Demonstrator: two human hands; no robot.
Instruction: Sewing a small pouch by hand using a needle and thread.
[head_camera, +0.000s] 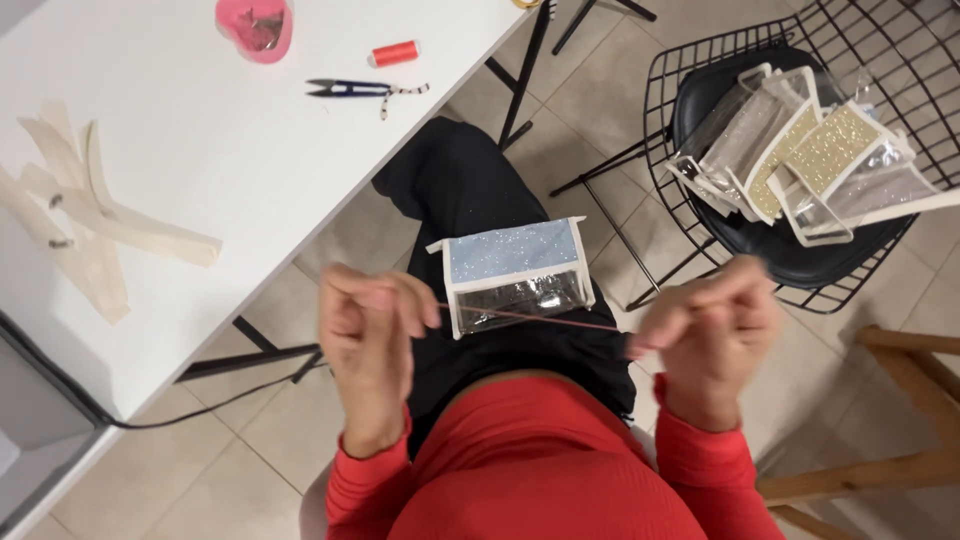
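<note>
Nearest the camera: left hand (370, 335) and right hand (712, 335), red-sleeved, each pinched shut on an end of a thin reddish thread (530, 318) stretched taut between them. Behind it, on the black-clad lap, a small clear plastic pouch with pale blue glittery top and cream binding (512, 272). White worktop (200, 170): blue thread snips (352, 89), orange-red thread spool (395, 53). Black wire chair (690, 60): further pouches.

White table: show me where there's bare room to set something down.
On the white table, the widest bare patch lies between the snips and the cream strips. The top edge is crowded by the pink dish and orange spool. The wire chair is full of pouches.
</note>
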